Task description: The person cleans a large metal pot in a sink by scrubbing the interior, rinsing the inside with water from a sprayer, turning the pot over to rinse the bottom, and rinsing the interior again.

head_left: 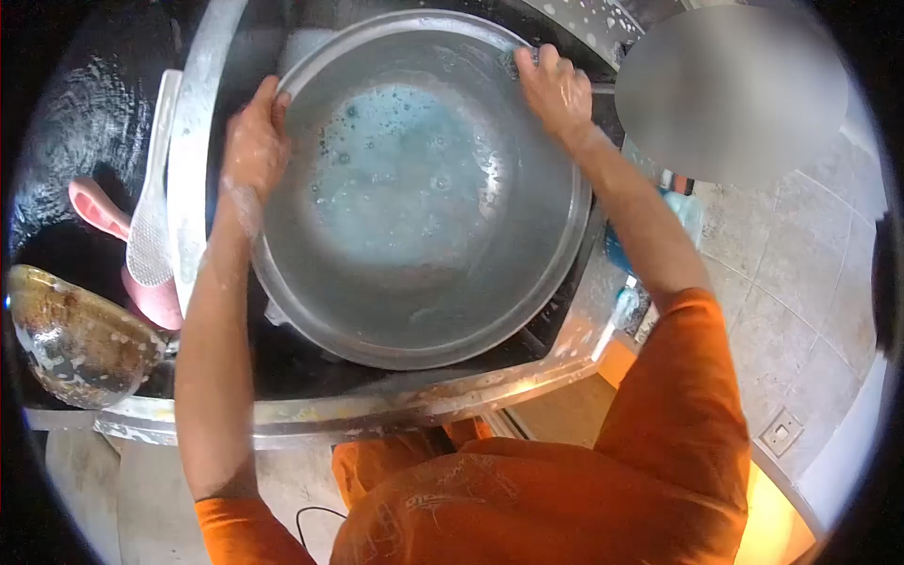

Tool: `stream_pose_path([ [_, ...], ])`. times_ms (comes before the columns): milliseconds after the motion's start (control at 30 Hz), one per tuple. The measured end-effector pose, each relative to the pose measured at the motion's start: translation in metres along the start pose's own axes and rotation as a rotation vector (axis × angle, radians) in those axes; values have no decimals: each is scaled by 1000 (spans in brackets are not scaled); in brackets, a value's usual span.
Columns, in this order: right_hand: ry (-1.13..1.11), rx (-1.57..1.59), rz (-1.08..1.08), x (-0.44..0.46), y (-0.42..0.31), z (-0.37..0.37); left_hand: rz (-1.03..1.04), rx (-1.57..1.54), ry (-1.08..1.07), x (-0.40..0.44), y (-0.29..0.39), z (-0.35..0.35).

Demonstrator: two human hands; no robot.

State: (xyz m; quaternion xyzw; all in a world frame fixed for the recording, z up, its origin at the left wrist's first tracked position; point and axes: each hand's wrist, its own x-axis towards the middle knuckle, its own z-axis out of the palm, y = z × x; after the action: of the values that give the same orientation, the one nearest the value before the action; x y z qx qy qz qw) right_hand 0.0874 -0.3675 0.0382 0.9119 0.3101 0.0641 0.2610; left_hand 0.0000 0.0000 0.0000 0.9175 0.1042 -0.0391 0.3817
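A large round metal pot (414, 330) sits tilted on the sink area in front of me, with bluish, soapy water (395, 179) and bubbles in its bottom. My left hand (256, 141) is closed on the pot's left rim, thumb along the edge. At the upper right, my right hand (556, 89) has its fingers bent over the rim. Something small and dark shows beside its fingertips, too unclear to name. Wet suds cling to both hands and wrists.
Left of the metal divider (202, 113) lie a white rice paddle (153, 217), a pink-handled utensil (99, 209) and a stained, soapy bowl-like vessel (80, 344). A bottle with blue liquid (683, 215) stands at the right. The metal counter edge (377, 411) runs before me.
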Motion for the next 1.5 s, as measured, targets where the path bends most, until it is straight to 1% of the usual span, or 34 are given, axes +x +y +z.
stream_pose_path([
  [67,85,-121,100,-21,-21,17,78,-10,124,7,-8,0],
  [100,-185,-257,-27,-90,-15,2,23,-44,52,-14,3,9],
  [167,-511,-362,-85,-143,-50,-14,-1,-41,38,-2,9,2],
  [200,-895,-142,-147,-154,-81,-13,-3,-28,31,-6,7,1],
  [233,-1297,106,-102,-165,-112,-11,-11,-62,-1,-13,5,3],
  [267,-1271,393,-74,-164,-159,-24,-9,-83,-2,-9,2,-1],
  [300,-1259,679,-53,-163,-205,-37,-32,-72,65,-10,14,-6],
  [367,-1265,1405,73,-151,-329,5,-26,-45,41,-4,12,-6],
  [400,-1192,1510,255,-83,-355,-25,-22,-31,42,-2,9,-5],
  [433,-684,1625,556,-42,-388,-23,15,-23,47,-2,6,-5],
  [467,-546,1699,930,14,-397,8,53,-18,50,-2,5,-4],
  [500,172,1563,1282,76,-420,49,63,-7,57,-2,4,-4],
  [533,-122,1194,1052,108,-355,60,59,6,101,-3,3,-1],
  [567,-460,826,743,109,-266,61,50,20,132,-4,1,1],
  [600,-628,554,542,95,-191,64,46,23,120,-4,1,3],
  [667,-753,281,357,64,-108,66,39,11,139,-3,3,2],
  [700,-746,283,345,68,-120,83,30,15,148,-2,3,0],
  [767,-963,201,326,101,-157,123,69,10,109,-1,6,-5],
  [867,-1144,201,251,163,-243,-9,28,11,92,5,8,0],
  [933,-692,483,524,139,-302,-5,-12,-13,50,0,1,4],
  [967,-626,550,550,138,-298,6,2,-10,66,6,2,2],
  [1033,-851,533,580,140,-241,52,42,78,81,-3,8,1],
  [1067,-754,558,701,139,-211,77,-23,25,61,-3,16,-2],
  [1100,-602,596,914,139,-181,96,-15,25,79,5,17,-1],
  [1133,-358,711,1172,140,-174,107,12,45,95,7,13,-1],
  [1167,-37,898,1405,144,-193,110,27,69,97,3,9,0],
  [1200,280,1107,1516,147,-232,105,16,73,90,2,7,1],
  [1233,417,1269,1508,142,-283,88,30,87,90,2,7,1],
  [1267,-36,1345,1267,114,-334,55,48,98,104,5,7,1],
  [1300,8,927,958,73,-385,49,45,98,114,7,7,1],
  [1333,-313,1058,717,40,-373,8,26,76,113,5,6,2],
  [1367,-119,797,278,-18,-372,13,1,51,112,1,6,1],
  [1400,12,824,-35,-69,-341,18,2,43,101,-1,7,-1],
  [1500,-288,668,-37,-151,-245,79,-45,20,42,-5,17,-6],
])
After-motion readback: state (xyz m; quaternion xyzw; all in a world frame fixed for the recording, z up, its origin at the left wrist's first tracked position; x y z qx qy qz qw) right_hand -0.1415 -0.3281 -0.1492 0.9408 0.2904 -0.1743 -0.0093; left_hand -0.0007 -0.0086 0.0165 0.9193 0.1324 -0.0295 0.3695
